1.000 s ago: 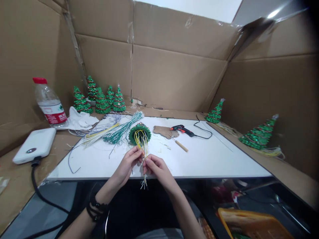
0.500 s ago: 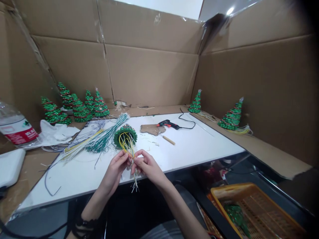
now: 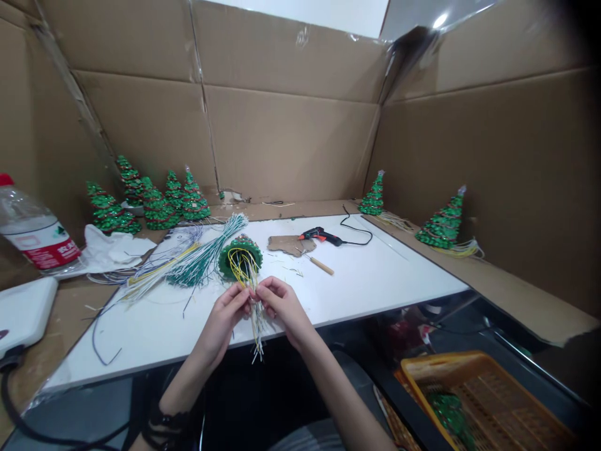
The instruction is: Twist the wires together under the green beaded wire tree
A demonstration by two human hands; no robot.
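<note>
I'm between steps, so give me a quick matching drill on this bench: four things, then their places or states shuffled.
Things
1. Wire strands
2. Foremost tree
3. Glue gun
4. Orange basket

Places or states
A. On its side, open base toward the person
B. Lower right, below the tabletop, green pieces inside
C. Pinched by the left hand and right hand
D. Black with orange parts, nozzle at the cardboard scrap

Pairs: 1-C, 2-A, 3-D, 4-B
</note>
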